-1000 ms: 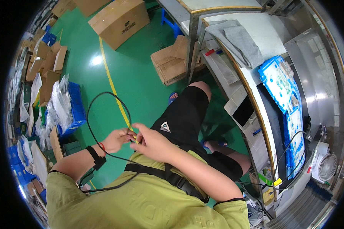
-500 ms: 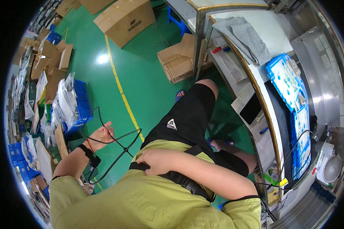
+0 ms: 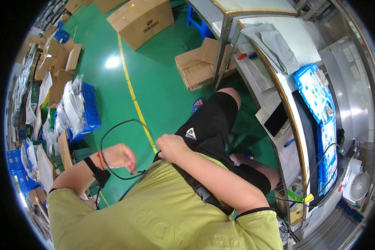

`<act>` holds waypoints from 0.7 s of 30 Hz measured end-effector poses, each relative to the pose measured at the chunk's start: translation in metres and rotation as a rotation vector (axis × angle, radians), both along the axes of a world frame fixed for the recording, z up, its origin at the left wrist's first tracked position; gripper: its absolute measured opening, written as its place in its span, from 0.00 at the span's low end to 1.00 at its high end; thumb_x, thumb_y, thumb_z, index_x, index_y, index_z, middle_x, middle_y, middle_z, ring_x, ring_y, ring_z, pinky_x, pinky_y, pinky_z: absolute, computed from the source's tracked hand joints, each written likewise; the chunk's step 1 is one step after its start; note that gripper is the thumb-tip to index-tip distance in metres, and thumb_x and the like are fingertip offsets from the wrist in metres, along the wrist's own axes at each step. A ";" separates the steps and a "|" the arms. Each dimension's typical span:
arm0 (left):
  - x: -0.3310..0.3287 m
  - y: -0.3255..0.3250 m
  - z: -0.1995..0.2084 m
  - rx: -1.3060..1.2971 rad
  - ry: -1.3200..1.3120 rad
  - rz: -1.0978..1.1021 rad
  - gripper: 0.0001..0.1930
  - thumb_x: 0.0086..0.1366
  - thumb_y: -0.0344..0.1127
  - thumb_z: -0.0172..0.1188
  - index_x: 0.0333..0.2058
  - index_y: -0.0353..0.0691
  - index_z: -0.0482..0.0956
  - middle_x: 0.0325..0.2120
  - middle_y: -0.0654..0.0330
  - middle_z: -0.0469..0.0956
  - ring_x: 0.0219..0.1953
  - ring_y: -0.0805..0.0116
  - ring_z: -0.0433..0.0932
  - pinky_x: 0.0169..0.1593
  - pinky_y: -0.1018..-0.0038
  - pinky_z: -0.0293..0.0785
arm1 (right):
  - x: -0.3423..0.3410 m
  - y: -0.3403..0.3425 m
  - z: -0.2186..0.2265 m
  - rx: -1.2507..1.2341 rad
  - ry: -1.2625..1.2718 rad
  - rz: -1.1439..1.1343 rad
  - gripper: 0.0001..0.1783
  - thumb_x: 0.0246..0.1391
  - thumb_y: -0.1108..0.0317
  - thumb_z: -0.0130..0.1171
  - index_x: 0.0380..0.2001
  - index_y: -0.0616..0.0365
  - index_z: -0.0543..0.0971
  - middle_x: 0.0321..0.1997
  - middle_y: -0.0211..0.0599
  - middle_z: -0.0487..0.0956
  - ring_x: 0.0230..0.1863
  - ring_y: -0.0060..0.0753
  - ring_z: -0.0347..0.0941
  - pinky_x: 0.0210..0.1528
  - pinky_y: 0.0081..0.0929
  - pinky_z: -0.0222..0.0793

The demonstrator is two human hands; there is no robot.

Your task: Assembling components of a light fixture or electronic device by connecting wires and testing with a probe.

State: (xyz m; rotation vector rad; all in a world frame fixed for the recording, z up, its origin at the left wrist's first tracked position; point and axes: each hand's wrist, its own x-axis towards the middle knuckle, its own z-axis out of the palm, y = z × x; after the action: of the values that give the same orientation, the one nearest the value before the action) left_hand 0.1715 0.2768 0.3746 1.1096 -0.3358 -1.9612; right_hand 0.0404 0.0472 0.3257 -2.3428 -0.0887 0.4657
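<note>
My left hand (image 3: pixel 121 156) is slightly blurred, its fingers curled and their tips pinched together at a thin black cable (image 3: pixel 105 136). The cable bows up in a loop beside the wrist and comes down toward my shirt. A black band with a small black box (image 3: pixel 101 177) is on my left wrist, and a red string lies nearer the hand. In front of my waist my right hand (image 3: pixel 171 146) is closed in a fist around a black waist strap (image 3: pixel 157 157), mostly hidden by the fingers. The belt's buckle (image 3: pixel 204 192) lies under my right forearm.
On my right, a workbench holds blue-and-white trays (image 3: pixel 314 91), a grey cloth (image 3: pixel 271 46) and a small white fan (image 3: pixel 358 185). A phone (image 3: pixel 276 119) lies on the shelf below. Blue crates (image 3: pixel 89 108) with plastic bags stand left; cardboard boxes (image 3: pixel 141 25) are ahead.
My right hand has moved forward, away from my belly, with the strap. My left hand has turned from an open palm to curled fingers, and the tangled cable now makes one wider loop.
</note>
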 end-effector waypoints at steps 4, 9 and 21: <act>-0.029 -0.009 -0.020 0.084 -0.025 0.352 0.09 0.65 0.33 0.59 0.42 0.40 0.72 0.30 0.60 0.76 0.33 0.67 0.78 0.43 0.65 0.78 | -0.001 0.005 0.008 0.129 0.000 -0.077 0.10 0.37 0.66 0.66 0.24 0.59 0.79 0.26 0.49 0.79 0.33 0.53 0.78 0.35 0.44 0.74; -0.054 -0.004 -0.013 0.113 -0.075 0.321 0.16 0.68 0.45 0.56 0.45 0.40 0.70 0.38 0.61 0.73 0.43 0.69 0.73 0.50 0.66 0.72 | -0.002 -0.001 0.025 0.179 0.035 0.042 0.11 0.35 0.66 0.68 0.23 0.60 0.80 0.25 0.49 0.79 0.32 0.52 0.78 0.34 0.43 0.75; -0.084 -0.029 -0.015 -0.058 -0.940 0.080 0.12 0.55 0.31 0.69 0.32 0.38 0.73 0.26 0.63 0.72 0.25 0.74 0.70 0.30 0.76 0.67 | -0.003 0.002 0.037 0.242 0.051 -0.018 0.10 0.35 0.70 0.64 0.24 0.64 0.81 0.26 0.53 0.79 0.31 0.53 0.78 0.35 0.41 0.75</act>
State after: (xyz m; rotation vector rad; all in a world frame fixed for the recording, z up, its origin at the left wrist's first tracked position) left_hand 0.0877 0.2481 0.3596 1.9167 -0.8103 -1.2305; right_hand 0.0374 0.0487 0.3624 -2.0926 -0.0943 0.4776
